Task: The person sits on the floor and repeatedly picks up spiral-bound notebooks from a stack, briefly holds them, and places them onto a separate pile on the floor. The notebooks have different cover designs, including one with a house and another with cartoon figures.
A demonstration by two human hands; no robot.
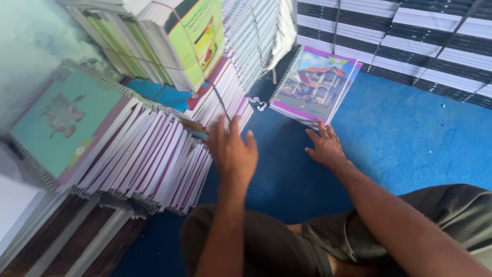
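On a blue floor mat, two bare hands reach among stacks of spiral-bound notebooks.

Nothing here is boxed: a leaning row of notebooks [148, 159] with white and purple page edges slumps at the left, fronted by a teal cover, and a bundle of green-covered books [192, 38] tied with string stands behind it. Tall strapped stacks of dark-and-white books [410, 36] line the back wall. The blue mat [420, 138] covers the floor; the person sits with knees drawn up. A small pile of notebooks with a house picture [318, 84] and purple border lies flat on the mat. The right hand [325, 146] is spread open, its fingertips touching that pile's near edge. The left hand [233, 149], fingers loosely extended and gripping nothing, reaches to the leaning row's near end.
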